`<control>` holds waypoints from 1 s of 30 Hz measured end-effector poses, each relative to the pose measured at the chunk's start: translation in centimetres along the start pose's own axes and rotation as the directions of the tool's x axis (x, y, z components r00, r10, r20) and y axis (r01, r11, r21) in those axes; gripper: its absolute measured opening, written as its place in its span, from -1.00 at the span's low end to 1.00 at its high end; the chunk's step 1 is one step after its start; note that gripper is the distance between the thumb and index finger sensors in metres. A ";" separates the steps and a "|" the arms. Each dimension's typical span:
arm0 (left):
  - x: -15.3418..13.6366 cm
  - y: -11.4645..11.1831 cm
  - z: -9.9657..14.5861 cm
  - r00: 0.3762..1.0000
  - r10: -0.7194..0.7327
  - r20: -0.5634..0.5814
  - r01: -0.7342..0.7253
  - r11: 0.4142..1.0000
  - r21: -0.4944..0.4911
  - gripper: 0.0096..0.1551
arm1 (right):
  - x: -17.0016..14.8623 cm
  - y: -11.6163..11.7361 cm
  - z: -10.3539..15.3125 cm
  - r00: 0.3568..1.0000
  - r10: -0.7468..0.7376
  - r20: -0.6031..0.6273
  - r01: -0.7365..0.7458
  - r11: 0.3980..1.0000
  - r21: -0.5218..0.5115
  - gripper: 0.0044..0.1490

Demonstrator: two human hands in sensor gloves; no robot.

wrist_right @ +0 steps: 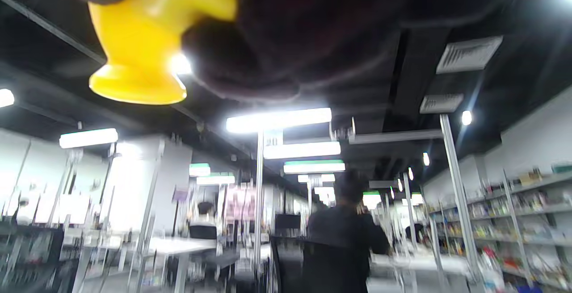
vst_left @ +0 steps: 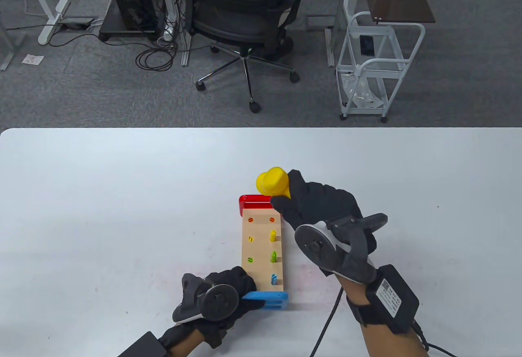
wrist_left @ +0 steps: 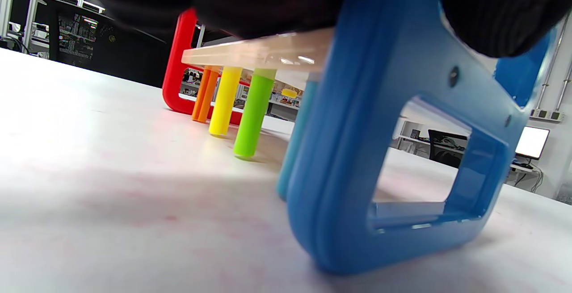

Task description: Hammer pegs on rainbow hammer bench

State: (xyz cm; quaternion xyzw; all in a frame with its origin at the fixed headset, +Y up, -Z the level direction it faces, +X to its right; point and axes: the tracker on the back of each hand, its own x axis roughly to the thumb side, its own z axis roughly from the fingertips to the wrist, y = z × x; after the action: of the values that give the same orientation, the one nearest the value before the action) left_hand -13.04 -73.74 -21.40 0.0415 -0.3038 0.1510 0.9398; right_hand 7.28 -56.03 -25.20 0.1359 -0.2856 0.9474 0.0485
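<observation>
Yellow plastic hammer [vst_left: 274, 181] raised above the bench's red end, low centre of the table view.
The hammer is gripped by the gloved right hand [vst_left: 322, 210]; the wooden rainbow peg bench [vst_left: 262, 249] is held at its blue end leg [vst_left: 267, 300] by the left hand [vst_left: 218, 296], beside 3 raised pegs.

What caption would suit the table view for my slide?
Left hand grips the blue end of the peg bench while right hand holds the yellow hammer above its red end.
</observation>
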 end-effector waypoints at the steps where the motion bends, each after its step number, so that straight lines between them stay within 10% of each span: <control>1: 0.0 0.0 0.0 1.000 0.001 -0.001 -0.001 1.000 0.001 -0.63 | 0.0 2.8 0.8 0.999 0.033 0.000 -0.033 0.995 0.095 -0.18; 3: -0.1 0.0 0.0 1.000 0.017 -0.012 -0.017 1.000 -0.004 -0.62 | 0.5 11.4 4.1 0.992 0.114 0.062 -0.129 0.908 0.397 -0.18; 5: -0.2 0.0 0.0 0.999 0.037 -0.014 -0.037 0.999 -0.007 -0.62 | -0.3 12.1 4.7 0.996 0.064 0.060 -0.079 0.954 0.288 -0.19; 6: -0.2 0.0 0.0 0.999 0.034 -0.016 -0.034 0.999 -0.006 -0.62 | 0.0 10.5 4.0 0.997 0.076 -0.005 -0.068 0.923 0.378 -0.18; 12: -0.2 0.0 0.0 1.000 0.019 -0.011 -0.019 1.000 -0.005 -0.62 | 0.1 -1.0 -1.0 0.999 -0.033 -0.028 0.034 0.999 0.028 -0.18; 16: -0.1 0.0 0.0 1.000 0.019 -0.011 -0.019 1.000 -0.005 -0.62 | 0.1 -2.2 -0.7 0.997 -0.059 -0.040 0.057 0.997 -0.061 -0.18; 19: -0.1 0.0 0.0 1.000 0.018 -0.010 -0.018 1.000 -0.005 -0.62 | 0.3 5.3 1.7 0.999 -0.017 -0.039 0.024 0.982 0.187 -0.18; 21: -0.1 0.0 0.0 1.000 0.018 -0.011 -0.018 1.000 -0.005 -0.63 | 0.9 13.6 5.0 0.983 0.167 0.077 -0.182 0.836 0.517 -0.17; 22: -0.1 -0.1 0.0 1.000 0.018 -0.011 -0.018 1.000 -0.004 -0.63 | 0.0 11.8 5.7 0.995 0.094 0.028 -0.098 0.954 0.283 -0.18; 24: -0.1 -0.1 0.0 1.000 0.018 -0.009 -0.018 1.000 -0.006 -0.63 | 0.2 10.3 3.9 0.998 0.057 -0.018 -0.045 0.909 0.415 -0.18; 30: -0.1 0.0 0.0 1.000 0.014 -0.008 -0.014 1.000 -0.005 -0.63 | 0.6 -1.1 -0.4 1.000 0.001 -0.004 -0.001 1.000 0.031 -0.18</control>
State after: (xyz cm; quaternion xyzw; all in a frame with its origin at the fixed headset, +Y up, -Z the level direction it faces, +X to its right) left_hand -13.10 -73.80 -21.46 0.0364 -0.3005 0.1569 0.9401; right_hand 6.84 -54.91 -24.78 0.1343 -0.2710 0.9520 0.0465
